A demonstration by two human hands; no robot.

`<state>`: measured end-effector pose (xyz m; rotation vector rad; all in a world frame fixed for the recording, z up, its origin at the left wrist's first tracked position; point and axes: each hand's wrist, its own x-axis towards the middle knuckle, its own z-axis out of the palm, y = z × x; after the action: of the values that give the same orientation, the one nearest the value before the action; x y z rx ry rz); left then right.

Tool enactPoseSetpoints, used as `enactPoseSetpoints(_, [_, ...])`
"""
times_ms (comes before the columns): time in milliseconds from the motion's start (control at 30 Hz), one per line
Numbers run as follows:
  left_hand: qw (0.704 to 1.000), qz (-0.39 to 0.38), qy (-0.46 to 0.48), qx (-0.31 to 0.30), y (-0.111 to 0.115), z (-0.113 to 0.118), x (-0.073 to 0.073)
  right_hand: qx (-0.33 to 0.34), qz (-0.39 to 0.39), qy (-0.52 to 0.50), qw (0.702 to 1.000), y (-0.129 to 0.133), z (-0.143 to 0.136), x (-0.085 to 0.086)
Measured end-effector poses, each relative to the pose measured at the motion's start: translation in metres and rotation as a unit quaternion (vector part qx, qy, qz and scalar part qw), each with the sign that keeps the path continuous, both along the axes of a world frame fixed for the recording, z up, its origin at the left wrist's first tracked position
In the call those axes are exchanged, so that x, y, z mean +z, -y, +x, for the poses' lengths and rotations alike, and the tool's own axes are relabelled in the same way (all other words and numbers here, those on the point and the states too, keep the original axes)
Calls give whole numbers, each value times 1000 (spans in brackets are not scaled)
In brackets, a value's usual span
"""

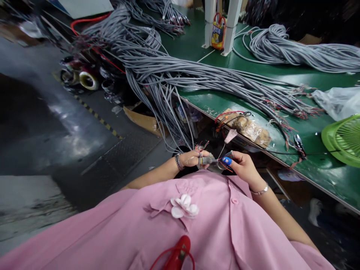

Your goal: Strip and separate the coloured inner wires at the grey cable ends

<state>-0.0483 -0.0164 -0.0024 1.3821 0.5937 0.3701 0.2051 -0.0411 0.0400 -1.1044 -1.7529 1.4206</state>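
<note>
Just in front of my body, my left hand (195, 158) is closed around the end of a grey cable (206, 160), with thin coloured wires sticking up by its fingers. My right hand (243, 167), with blue tape on one finger, pinches the thin coloured wires (222, 163) that come out of the cable end. The two hands are close together, a short gap apart. A pale tag (231, 135) on a thin strand stands just above the right hand. The fingertips partly hide the wire ends.
Bundles of grey cables (197, 69) lie across the green table (202, 99) and hang over its edge. A wooden block (253, 131), cutters (299, 144), a plastic bag (340, 101) and a green fan (344, 138) are at the right. Tape rolls (89, 80) sit at the left.
</note>
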Motion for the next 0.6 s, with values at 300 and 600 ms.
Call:
enactPoseSetpoints(300, [992, -110, 40, -40, -14, 22, 2, -137, 144, 11, 980, 4, 17, 12])
enactPoseSetpoints(600, [940, 341, 14, 7, -18, 23, 40, -223, -214, -198, 930, 29, 40, -46])
